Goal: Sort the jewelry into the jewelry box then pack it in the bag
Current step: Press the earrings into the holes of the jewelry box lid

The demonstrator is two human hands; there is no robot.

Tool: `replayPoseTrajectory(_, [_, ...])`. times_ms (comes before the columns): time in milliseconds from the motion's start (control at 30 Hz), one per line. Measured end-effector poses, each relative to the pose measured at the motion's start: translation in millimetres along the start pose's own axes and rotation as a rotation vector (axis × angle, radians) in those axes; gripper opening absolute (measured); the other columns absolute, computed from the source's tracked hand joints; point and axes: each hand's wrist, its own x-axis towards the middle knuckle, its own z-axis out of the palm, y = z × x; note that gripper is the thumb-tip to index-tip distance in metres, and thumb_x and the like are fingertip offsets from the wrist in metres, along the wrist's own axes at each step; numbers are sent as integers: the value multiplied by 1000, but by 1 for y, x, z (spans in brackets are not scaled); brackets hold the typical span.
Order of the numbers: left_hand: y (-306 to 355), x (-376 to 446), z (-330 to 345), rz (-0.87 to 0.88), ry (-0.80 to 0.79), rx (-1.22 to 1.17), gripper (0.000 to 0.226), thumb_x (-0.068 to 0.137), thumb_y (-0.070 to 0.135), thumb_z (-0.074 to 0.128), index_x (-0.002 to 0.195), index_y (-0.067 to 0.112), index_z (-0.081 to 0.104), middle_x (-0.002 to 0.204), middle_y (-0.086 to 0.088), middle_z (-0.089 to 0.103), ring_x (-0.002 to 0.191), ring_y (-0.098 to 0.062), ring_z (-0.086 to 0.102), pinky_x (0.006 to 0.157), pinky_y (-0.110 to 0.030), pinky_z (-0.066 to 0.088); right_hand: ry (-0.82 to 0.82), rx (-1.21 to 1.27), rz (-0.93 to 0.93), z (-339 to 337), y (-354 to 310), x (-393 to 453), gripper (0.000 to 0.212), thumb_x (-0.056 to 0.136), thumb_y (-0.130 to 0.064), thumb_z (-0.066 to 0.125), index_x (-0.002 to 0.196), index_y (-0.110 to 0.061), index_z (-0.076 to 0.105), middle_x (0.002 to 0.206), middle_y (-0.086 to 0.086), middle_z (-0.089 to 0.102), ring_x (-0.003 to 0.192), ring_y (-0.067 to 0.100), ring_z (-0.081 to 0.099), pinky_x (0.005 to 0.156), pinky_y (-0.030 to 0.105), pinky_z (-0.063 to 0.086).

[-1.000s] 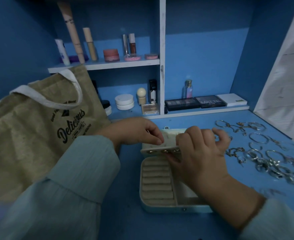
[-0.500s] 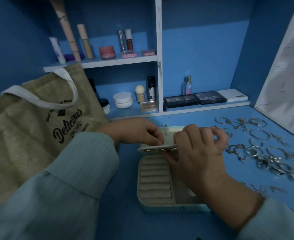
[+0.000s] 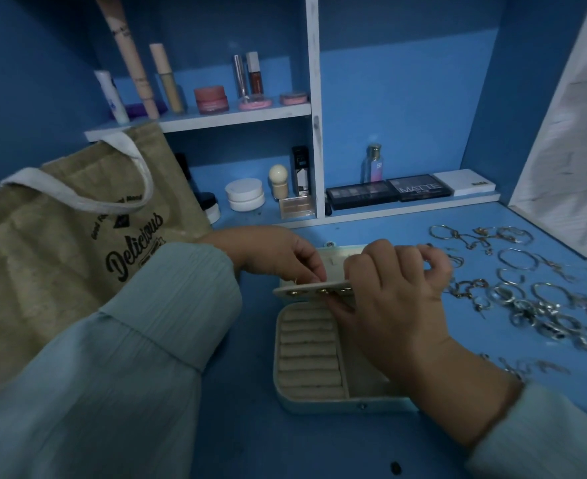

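Little change over last second: both hands stay at earring panel [image 3: 314, 288] above open jewelry box [image 3: 319, 402] on bench [image 3: 250, 444]. Left hand [image 3: 271, 257] fingers pinch at panel edge, seemingly seating stud; right hand [image 3: 388, 288] grips panel. Loose jewelry [image 3: 534, 299] lies right, unsorted; bag [image 3: 60, 254] left. Sorting barely begun.

A home dressing or vanity corner, painted blue, seen from above a small blue table [image 3: 319, 444]. White shelves [image 3: 237, 118] set into the back wall hold makeup: tall tubes [image 3: 131, 53], a pink jar [image 3: 211, 98], lip glosses [image 3: 253, 74], round cream pots [image 3: 244, 194], a small perfume bottle [image 3: 375, 163] and flat eyeshadow palettes [image 3: 388, 193], one printed "MATTE". Rings and hoop earrings [image 3: 540, 299] lie spread on the tabletop at the right. A burlap tote bag [image 3: 54, 243] leans at the left.
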Motion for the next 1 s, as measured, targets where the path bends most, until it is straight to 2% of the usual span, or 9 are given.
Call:
replayPoseTrajectory(300, [0, 3, -3, 18, -45, -20, 12, 89, 18, 60, 84, 29, 63, 73, 20, 63, 61, 13, 55, 73, -14, 43, 2, 1, 12, 1, -1, 0, 39, 80, -50, 59, 79, -15, 41, 77, 6, 51, 76, 23, 35, 84, 44, 29])
replayPoseTrajectory(467, [2, 7, -6, 13, -92, 27, 13, 89, 17, 59, 86, 29, 62, 81, 14, 63, 74, 2, 57, 84, -24, 47, 13, 15, 15, 1, -1, 0, 39, 79, -48, 61, 79, -15, 42, 76, 5, 50, 75, 22, 35, 83, 43, 29])
replayPoseTrajectory(600, [4, 10, -7, 3, -118, 41, 14, 91, 14, 56, 88, 28, 59, 83, 11, 61, 74, 1, 56, 78, -19, 47, 14, 23, 13, 1, 0, 0, 37, 80, -46, 61, 79, -14, 43, 76, 6, 51, 75, 23, 35, 83, 43, 29])
replayPoseTrajectory(800, [6, 13, -6, -3, -124, 27, 14, 92, 12, 55, 88, 25, 58, 83, 9, 60, 75, -2, 55, 77, -18, 48, 8, 14, 9, 2, 0, 0, 38, 79, -46, 62, 79, -14, 41, 76, 6, 51, 75, 23, 34, 83, 43, 29])
replayPoseTrajectory(1000, [13, 11, -9, -8, -130, 142, 12, 92, 16, 55, 89, 28, 56, 83, 12, 58, 71, 1, 53, 68, -11, 46, 9, 19, 12, 1, -1, 0, 38, 78, -46, 64, 79, -14, 42, 76, 6, 52, 76, 23, 35, 83, 43, 29])
